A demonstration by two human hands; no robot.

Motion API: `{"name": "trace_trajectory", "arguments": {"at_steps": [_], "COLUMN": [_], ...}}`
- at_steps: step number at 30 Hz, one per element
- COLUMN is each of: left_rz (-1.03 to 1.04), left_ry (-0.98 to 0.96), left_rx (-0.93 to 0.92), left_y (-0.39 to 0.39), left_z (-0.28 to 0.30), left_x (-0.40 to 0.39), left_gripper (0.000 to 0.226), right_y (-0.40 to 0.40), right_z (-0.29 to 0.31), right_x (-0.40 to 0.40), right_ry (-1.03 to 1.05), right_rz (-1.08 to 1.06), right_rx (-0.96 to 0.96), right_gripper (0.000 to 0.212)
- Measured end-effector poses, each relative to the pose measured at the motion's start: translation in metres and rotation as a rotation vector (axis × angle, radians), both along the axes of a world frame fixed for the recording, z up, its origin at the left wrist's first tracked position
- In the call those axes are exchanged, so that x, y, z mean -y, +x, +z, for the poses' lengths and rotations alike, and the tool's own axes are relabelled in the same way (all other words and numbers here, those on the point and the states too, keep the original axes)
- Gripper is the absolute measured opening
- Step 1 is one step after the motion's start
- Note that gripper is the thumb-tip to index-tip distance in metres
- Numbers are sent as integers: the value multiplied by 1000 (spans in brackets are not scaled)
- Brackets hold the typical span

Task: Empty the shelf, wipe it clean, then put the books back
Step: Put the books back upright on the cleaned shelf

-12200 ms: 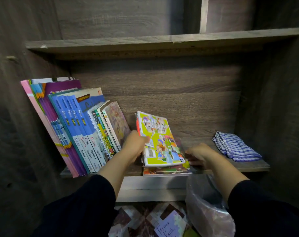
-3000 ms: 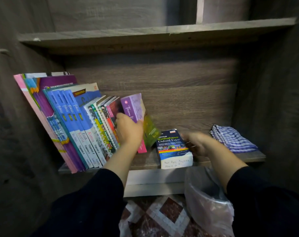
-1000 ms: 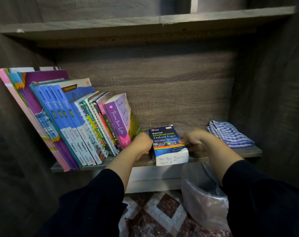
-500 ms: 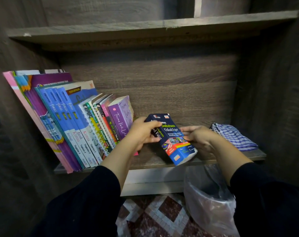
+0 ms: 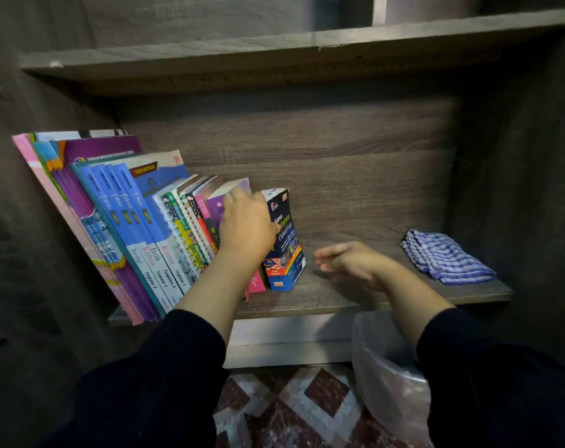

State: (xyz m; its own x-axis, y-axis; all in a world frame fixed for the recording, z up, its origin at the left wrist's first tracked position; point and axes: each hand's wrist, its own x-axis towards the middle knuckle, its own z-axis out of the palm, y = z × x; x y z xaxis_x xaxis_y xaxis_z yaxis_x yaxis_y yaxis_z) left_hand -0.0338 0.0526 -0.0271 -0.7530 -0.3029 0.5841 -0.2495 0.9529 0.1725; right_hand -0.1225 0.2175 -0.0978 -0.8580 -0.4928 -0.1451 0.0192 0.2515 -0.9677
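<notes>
A row of books leans left on the wooden shelf, tall pink, purple and blue ones first, then spiral-bound and smaller ones. At the row's right end a thick dark-blue dictionary stands upright on the board. My left hand lies over the purple book and the dictionary's spine edge, thumb on the dictionary's cover. My right hand hovers open and palm down just right of the dictionary, not touching it. A folded blue checked cloth lies at the shelf's right end.
Another shelf board runs overhead, and dark side walls close the bay left and right. Below the shelf a clear plastic bag hangs at the right, over a red and white tiled floor.
The dictionary, lying flat a second ago, was lifted with both hands and now stands upright against the row. My right hand has let go and drawn off to the right.
</notes>
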Motion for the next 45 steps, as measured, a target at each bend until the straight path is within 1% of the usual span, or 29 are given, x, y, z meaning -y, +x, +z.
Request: {"name": "trace_trajectory", "arguments": {"at_steps": [1,2,3,6,10,15,18,19,21,23,25,26,28,29,30,31,32,33,34,35,37,38,39,40,41,42,43,44,45], "left_rz": [44,61,54,-8,-18,-18,-76,-115,-194,-254,-306,-323,-344,-355,-368,-380,-391,-401,-413,-432,-481,-507,-533,-566,-610,-653,-692,-739,-789], "left_ry": [-124,-204,-235,-227,-256,-241,-225,-228,-233,-206,-164,-158,-177,-185,-187,-180,-168,-154,-131,-90,89,226,392,583,783,966,1119,1245,1350], "left_rx": [-24,-44,-40,12,0,-6,-102,-128,-151,-137,-84,-41,50,89,122,156,194,231,263,290,326,352,381,403,413,421,427,421,390], "left_y": [1,1,1,2,2,5,5,4,0,-6,-12,-16,-23,-25,-28,-30,-32,-33,-34,-35,-36,-36,-36,-37,-37,-38,-38,-40,-43], "left_z": [1,0,0,-2,-3,-3,-4,-5,-8,-14,-23,-27,-37,-41,-44,-47,-50,-52,-55,-58,-63,-67,-71,-76,-81,-85,-88,-91,-93], "left_x": [2,6,10,18,21,17,5,0,-13,-28,-43,-50,-62,-67,-73,-78,-83,-87,-91,-95,-103,-109,-114,-119,-125,-130,-135,-141,-147], "left_gripper": [50,50,51,57,60,59,49,44,36,30,29,31,33,33,33,33,33,32,32,31,28,26,26,28,34,42,45,39,29], "right_y": [3,6,9,10,5,5,10,11,10,1,-6,-9,-20,-27,-36,-52,-51,-65,-67,-53,-38,-28,-25,-21,-21,-20,-19,-16,-10], "right_z": [-2,-5,-7,-15,-16,-16,-16,-16,-14,-12,-7,-5,-7,-10,-18,-29,-31,-43,-44,-35,-25,-16,-10,-1,5,11,16,20,25], "right_x": [7,15,22,40,47,45,39,35,24,-1,-34,-51,-83,-95,-106,-118,-122,-129,-133,-132,-122,-116,-113,-109,-106,-103,-98,-94,-91], "right_ry": [15,20,18,14,-4,2,0,-15,-15,79,294,422,554,627,664,734,777,802,817,840,833,820,789,737,691,559,367,160,4], "right_rz": [30,52,67,64,12,27,11,-15,-133,-327,-471,-541,-626,-633,-637,-636,-642,-646,-660,-654,-613,-599,-607,-619,-620,-616,-608,-580,-514], "right_rx": [20,41,59,62,75,63,43,25,-25,-165,-341,-388,-472,-499,-482,-483,-461,-435,-438,-463,-457,-417,-416,-374,-302,-170,-52,65,159], "right_gripper": [41,42,44,46,44,44,43,39,27,25,20,24,27,28,37,55,68,69,58,49,43,36,27,23,23,23,22,17,14]}}
